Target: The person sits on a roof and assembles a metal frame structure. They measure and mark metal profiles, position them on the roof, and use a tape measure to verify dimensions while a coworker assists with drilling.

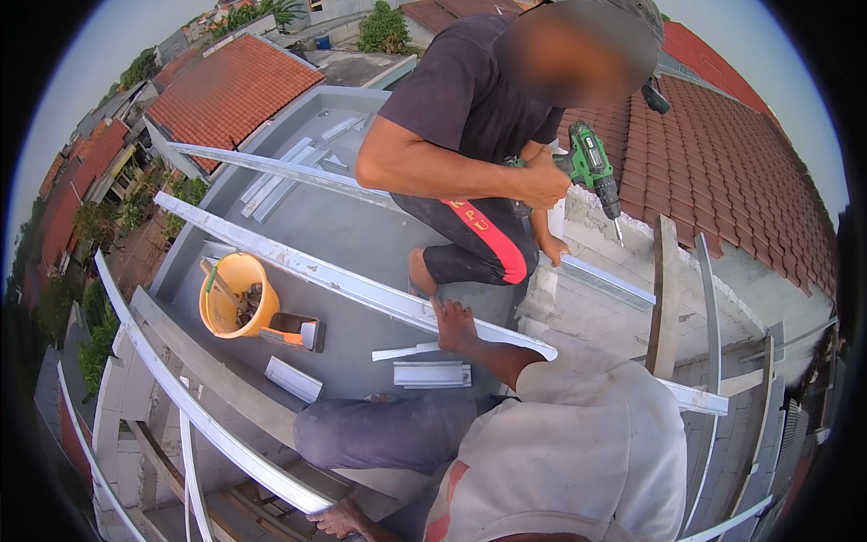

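My right hand (456, 327) is on a long silvery metal beam (307, 264), its fingers hooked over the edge. This beam slants from the far left down past my chest. At the lower edge my left hand (339, 520) closes round the near end of a second, curved-looking metal beam (203, 411). Across from me a co-worker crouches, holding a green cordless drill (591, 163) with its bit pointing down. The co-worker's other hand rests at the end of a short metal channel (607, 282) on the block wall. My sleeve hides part of the first beam.
A yellow bucket (213, 312) with tools stands on the grey slab (361, 357), beside a small orange-and-dark box (294, 332). Short metal offcuts (432, 374) lie near my knee. Wooden boards (664, 298) cross the open gap at right. Tiled roofs (722, 154) rise beyond.
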`<state>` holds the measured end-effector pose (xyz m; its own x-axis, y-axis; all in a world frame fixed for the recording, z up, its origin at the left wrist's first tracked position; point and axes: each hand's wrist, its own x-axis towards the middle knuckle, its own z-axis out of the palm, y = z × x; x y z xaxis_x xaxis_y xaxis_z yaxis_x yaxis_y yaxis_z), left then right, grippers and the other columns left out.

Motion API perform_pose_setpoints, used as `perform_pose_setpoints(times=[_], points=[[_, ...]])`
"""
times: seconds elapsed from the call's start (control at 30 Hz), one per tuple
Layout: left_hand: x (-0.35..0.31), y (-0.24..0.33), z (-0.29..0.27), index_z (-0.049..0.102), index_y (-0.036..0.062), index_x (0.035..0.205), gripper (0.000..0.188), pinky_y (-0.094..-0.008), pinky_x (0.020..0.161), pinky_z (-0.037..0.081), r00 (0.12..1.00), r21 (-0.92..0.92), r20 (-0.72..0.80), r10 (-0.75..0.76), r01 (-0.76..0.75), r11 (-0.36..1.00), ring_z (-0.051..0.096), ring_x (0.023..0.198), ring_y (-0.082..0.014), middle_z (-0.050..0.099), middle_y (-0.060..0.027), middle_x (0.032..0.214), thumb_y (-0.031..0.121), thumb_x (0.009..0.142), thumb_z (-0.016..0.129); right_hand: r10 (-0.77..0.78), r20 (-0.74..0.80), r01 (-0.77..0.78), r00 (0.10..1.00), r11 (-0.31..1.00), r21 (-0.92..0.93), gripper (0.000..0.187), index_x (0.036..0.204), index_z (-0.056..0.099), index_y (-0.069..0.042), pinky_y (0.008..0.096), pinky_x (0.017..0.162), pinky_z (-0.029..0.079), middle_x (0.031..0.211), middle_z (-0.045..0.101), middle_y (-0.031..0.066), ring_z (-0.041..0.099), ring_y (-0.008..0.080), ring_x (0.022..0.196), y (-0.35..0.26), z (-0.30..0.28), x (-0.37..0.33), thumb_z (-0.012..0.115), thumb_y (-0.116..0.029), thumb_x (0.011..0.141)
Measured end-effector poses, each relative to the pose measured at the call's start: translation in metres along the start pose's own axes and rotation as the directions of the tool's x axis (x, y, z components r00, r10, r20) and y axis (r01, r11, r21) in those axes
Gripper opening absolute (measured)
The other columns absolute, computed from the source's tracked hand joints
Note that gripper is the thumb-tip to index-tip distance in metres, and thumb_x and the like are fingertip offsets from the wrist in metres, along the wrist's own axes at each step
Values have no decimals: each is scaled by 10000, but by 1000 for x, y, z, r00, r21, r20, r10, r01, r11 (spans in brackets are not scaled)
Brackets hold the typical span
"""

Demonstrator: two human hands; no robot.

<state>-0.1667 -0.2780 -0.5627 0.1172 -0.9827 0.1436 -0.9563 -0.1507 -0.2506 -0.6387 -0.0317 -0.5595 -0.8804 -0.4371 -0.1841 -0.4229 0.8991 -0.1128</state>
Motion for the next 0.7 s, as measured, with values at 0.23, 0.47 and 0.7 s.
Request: perform_pose_setpoints(times=[0.23,0.47,0.7], points=[[16,-32,100,288,-1,1625,1383,-567,846,524,991,1,-137,3,-3,1000,629,1060,-389,577,-228,1296,766,574,756,-40,-25,41,999,999,30,1034,1636,229,-79,524,1014,428,1328,493,166,517,331,1275,-7,2,4,760,-177,755],[-8,15,-45,198,107,1627,1035,-596,938,517,940,-120,269,-210,249,961,586,1236,-384,527,-177,1346,180,806,825,-26,-2,26,1000,998,49,1029,1632,225,-68,534,1013,426,1327,491,177,515,344,1265,-3,0,-2,754,-155,754],[-4,14,-32,194,104,1627,1058,-583,948,518,940,-112,262,-220,256,960,583,1234,-376,530,-163,1328,181,791,836,-58,-59,60,997,998,24,1017,1621,251,-62,541,1007,441,1326,506,173,524,349,1276,-5,-3,1,769,-157,751]])
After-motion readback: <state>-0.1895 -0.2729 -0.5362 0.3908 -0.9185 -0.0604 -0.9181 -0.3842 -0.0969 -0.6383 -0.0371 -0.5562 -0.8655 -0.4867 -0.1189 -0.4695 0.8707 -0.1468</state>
